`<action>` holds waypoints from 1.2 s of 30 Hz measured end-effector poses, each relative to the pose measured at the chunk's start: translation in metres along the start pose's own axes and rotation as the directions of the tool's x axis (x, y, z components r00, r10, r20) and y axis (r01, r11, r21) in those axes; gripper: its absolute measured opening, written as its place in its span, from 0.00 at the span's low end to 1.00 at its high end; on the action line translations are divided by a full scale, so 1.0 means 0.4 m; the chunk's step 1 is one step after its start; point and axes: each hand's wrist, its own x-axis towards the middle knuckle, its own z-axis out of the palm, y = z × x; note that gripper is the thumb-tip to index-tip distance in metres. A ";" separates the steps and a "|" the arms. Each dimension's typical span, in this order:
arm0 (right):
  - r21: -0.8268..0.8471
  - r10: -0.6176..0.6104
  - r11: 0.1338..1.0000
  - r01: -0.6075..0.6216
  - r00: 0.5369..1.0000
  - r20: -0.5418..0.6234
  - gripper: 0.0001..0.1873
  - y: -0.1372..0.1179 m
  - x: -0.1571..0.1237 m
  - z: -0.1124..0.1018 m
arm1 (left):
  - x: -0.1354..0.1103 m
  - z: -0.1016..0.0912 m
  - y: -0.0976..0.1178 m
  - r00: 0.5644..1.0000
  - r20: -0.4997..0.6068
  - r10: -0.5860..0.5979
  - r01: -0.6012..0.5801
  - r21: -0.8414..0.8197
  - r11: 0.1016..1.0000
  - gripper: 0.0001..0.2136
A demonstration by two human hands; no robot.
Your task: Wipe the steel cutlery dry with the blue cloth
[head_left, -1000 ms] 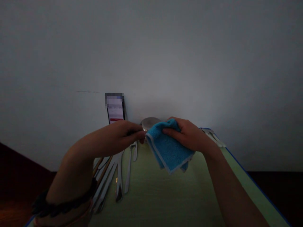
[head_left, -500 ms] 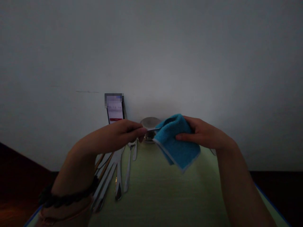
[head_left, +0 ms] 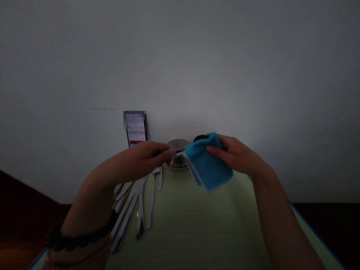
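My left hand (head_left: 146, 157) is pinched shut on the handle of a metal utensil (head_left: 180, 151), held above the table's far end. Its other end is wrapped in a folded blue cloth (head_left: 206, 165). My right hand (head_left: 236, 155) grips that cloth, fingers closed over it and around the utensil's hidden end. A dark tip, perhaps the utensil's bowl, peeks out above the cloth; I cannot name the utensil for sure. Both hands hover over a pale green mat (head_left: 185, 225).
Several pieces of cutlery (head_left: 140, 210) lie in a row on the mat's left side. A small round metal bowl (head_left: 177, 150) stands by the wall behind my hands. A phone (head_left: 136, 129) leans upright against the wall. The mat's blue edge shows at right.
My right hand slid the blue cloth away from my left hand along the utensil, baring a bit of handle, then came partly back and rose slightly. The left hand stayed put.
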 end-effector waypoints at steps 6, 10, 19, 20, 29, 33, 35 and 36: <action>-0.148 -0.033 0.989 -0.025 0.926 -0.375 0.13 0.001 0.020 -0.002 | -0.006 -0.004 0.019 0.982 0.190 0.017 0.010 -0.141 0.990 0.16; -0.084 0.007 0.995 -0.062 0.846 -0.534 0.15 -0.009 0.035 0.012 | -0.009 -0.014 0.047 0.957 0.289 0.025 0.035 -0.200 0.979 0.16; 0.422 0.164 0.906 0.041 0.883 -0.439 0.18 0.004 0.071 0.078 | 0.012 -0.006 0.080 0.950 0.314 0.001 0.052 -0.160 0.986 0.16; 0.425 0.167 0.904 0.042 0.882 -0.442 0.18 0.007 0.070 0.076 | 0.011 -0.007 0.075 0.955 0.296 0.005 0.036 -0.132 0.991 0.17; -0.129 -0.044 0.992 -0.010 0.912 -0.407 0.09 -0.043 0.037 0.035 | -0.012 -0.034 0.047 0.991 0.130 0.026 -0.021 -0.042 0.999 0.16; -0.212 -0.062 0.977 -0.003 0.953 -0.295 0.08 -0.048 0.032 0.039 | -0.011 -0.039 0.058 0.987 -0.159 0.009 -0.002 0.045 0.999 0.16; -0.218 -0.085 0.975 0.034 0.969 -0.233 0.07 -0.048 0.030 0.040 | -0.008 -0.038 0.067 0.973 -0.231 0.019 -0.006 0.056 0.998 0.16; -0.211 -0.102 0.976 0.058 0.974 -0.203 0.07 -0.049 0.029 0.041 | -0.007 -0.036 0.072 0.972 -0.235 0.031 -0.016 0.063 0.998 0.15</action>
